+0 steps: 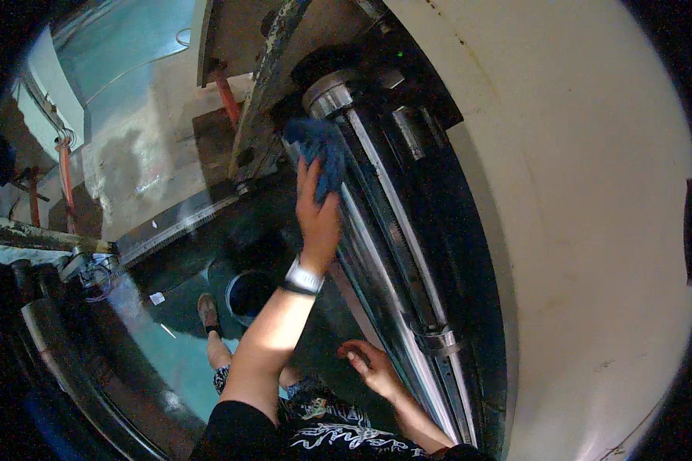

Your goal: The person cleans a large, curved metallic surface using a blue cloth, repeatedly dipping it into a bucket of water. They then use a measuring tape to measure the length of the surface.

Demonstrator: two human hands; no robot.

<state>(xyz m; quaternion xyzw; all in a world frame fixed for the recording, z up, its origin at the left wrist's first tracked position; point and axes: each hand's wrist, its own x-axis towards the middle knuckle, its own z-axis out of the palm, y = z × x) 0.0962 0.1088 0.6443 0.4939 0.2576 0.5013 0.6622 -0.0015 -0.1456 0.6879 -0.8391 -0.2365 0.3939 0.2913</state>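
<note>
- A long, shiny metal roller (386, 288) is seen lying aslant, streaked with reflected light.
- A crumpled, dark-blue cloth (319, 142) is held bunched at the roller's upper end.

I count two bare hands of mine, my left hand (317, 219) and my right hand (375, 370); one crumpled blue cloth (324, 146); one white wristband (305, 276) and one thin black wristband (299, 290); one brown shoe (207, 311); one dark round bucket (229, 296); two small white paper-like scraps (157, 298); one thin white stick (168, 330); three orange-red metal posts (227, 100).
</note>
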